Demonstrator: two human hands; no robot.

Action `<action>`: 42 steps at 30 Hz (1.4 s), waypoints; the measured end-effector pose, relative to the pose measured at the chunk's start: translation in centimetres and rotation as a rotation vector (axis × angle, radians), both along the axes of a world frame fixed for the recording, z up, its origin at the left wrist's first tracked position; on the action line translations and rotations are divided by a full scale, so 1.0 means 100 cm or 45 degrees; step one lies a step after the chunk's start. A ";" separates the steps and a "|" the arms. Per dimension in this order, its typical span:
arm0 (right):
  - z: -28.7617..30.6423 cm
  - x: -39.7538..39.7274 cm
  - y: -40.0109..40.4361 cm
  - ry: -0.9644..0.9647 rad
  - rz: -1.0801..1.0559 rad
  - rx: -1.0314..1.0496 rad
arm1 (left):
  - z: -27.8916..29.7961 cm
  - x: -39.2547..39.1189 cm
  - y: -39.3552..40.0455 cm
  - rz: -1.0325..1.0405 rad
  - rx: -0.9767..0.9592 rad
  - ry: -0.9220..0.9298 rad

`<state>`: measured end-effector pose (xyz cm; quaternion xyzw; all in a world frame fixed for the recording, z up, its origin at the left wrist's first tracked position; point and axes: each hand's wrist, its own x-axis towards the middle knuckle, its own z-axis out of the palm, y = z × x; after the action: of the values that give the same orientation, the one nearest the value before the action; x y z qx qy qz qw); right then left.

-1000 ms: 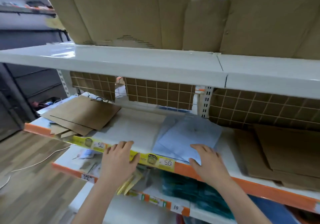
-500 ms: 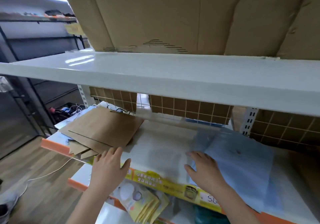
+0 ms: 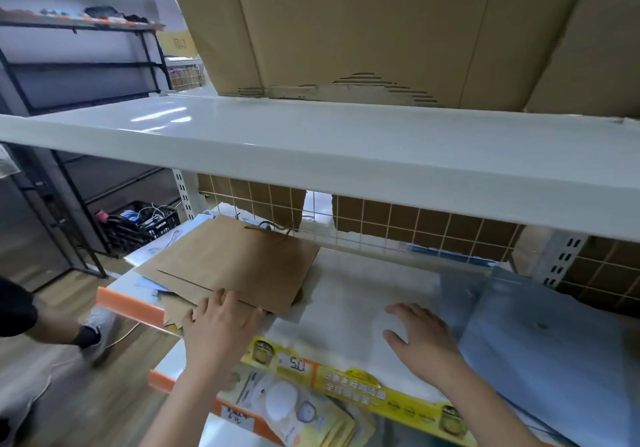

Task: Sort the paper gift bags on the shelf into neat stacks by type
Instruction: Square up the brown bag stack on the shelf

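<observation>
Flat brown kraft bag (image 3: 239, 266) under left hand (image 3: 218, 329), fingers straight, right hand (image 3: 420, 339) flat on white sheet (image 3: 346, 315)

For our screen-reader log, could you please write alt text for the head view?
A person's left hand touches the front edge of a brown paper bag stack on a white shelf, while the right hand rests flat beside pale blue bags.

Shelf (image 3: 346, 294) bears brown bags (image 3: 239, 266) (blue bags (image 3: 554, 349) rightward).
</observation>
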<state>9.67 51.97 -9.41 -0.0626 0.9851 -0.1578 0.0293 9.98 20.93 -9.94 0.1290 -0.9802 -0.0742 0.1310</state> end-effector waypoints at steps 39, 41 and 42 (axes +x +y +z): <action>-0.028 -0.046 -0.259 -0.240 -0.813 -0.506 | 0.009 -0.155 -0.268 -0.038 1.479 0.032; -0.031 -0.055 -0.271 -0.342 -0.883 -0.668 | 0.010 -0.150 -0.280 -0.009 1.417 0.043; -0.033 -0.060 -0.276 -0.363 -0.919 -0.733 | 0.010 -0.146 -0.284 -0.011 1.356 0.052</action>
<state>3.68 24.33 -12.70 0.3000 0.8464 -0.4309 0.0889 -4.65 -7.43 -8.95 0.1720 -0.8045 -0.5647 0.0661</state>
